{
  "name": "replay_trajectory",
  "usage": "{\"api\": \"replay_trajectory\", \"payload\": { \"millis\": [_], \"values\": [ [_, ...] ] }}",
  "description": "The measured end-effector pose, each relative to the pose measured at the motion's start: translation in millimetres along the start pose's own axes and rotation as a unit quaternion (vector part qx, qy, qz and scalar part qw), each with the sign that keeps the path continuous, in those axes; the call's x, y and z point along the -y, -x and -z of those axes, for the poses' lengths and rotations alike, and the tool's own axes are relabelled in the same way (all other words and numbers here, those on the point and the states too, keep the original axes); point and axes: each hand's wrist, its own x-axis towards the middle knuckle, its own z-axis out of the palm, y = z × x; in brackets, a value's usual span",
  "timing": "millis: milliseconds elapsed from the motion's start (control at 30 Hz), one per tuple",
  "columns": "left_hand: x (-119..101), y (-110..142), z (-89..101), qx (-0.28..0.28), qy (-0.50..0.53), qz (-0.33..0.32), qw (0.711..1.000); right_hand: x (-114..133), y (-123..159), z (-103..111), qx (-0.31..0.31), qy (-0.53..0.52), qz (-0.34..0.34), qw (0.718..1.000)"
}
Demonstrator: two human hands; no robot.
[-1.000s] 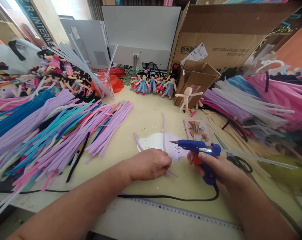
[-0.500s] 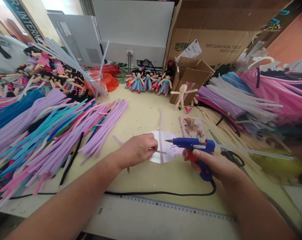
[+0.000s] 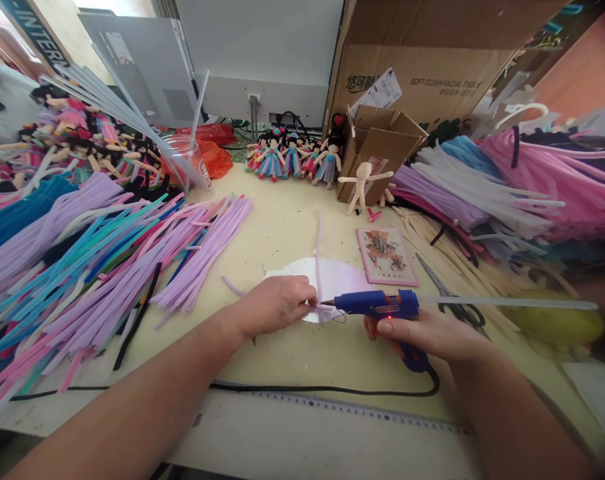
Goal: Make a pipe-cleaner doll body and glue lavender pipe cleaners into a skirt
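My right hand (image 3: pixel 417 337) is wrapped round a blue hot glue gun (image 3: pixel 377 304), with a clear glue stick (image 3: pixel 512 302) poking out of its back. The nozzle points left, close to the fingertips of my left hand (image 3: pixel 279 303). Those fingers pinch a lilac pipe cleaner (image 3: pixel 233 287) lying crosswise. A second lilac strip (image 3: pixel 319 250) runs upright across it, over a shiny pale disc (image 3: pixel 345 273) on the table. Thin glue strings hang below the nozzle. Where exactly the nozzle touches is hard to make out.
Bundled pipe cleaners (image 3: pixel 202 257) lie left, more bundles (image 3: pixel 457 180) right. Finished dolls (image 3: pixel 292 157) and a bare beige figure (image 3: pixel 361 188) stand behind. Scissors (image 3: pixel 462 310) and a pink-edged card (image 3: pixel 386 257) lie at right. A black cord (image 3: pixel 322 389) and a measuring tape (image 3: pixel 357 413) cross the front.
The glue gun has moved left and slightly down, bringing its nozzle to the crossing strips beside my left fingertips. A red light now shows on it. The whole view has shifted slightly.
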Motion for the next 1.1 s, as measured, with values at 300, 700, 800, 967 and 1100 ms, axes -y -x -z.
{"api": "replay_trajectory", "payload": {
  "millis": [300,700,800,967,1100],
  "values": [
    [7.2,-1.0,-4.2,0.005,0.03,-0.006,1.0,5.4,-0.5,-1.8,-0.008,0.061,-0.052,0.997],
    [9.1,-2.5,-7.8,-0.006,0.014,0.003,1.0,5.0,-3.0,-4.4,-0.023,0.092,-0.091,0.991],
    [9.8,-2.7,-8.2,-0.008,0.015,0.001,1.0,10.5,-1.4,-6.5,-0.017,0.08,-0.098,0.992],
    [9.3,-2.5,-7.3,-0.008,0.024,0.001,1.0,12.3,-2.4,-8.1,-0.015,0.079,-0.097,0.992],
    [9.3,-2.6,-7.5,-0.007,0.025,0.002,1.0,11.1,-4.0,-8.9,-0.015,0.078,-0.099,0.992]
  ]
}}
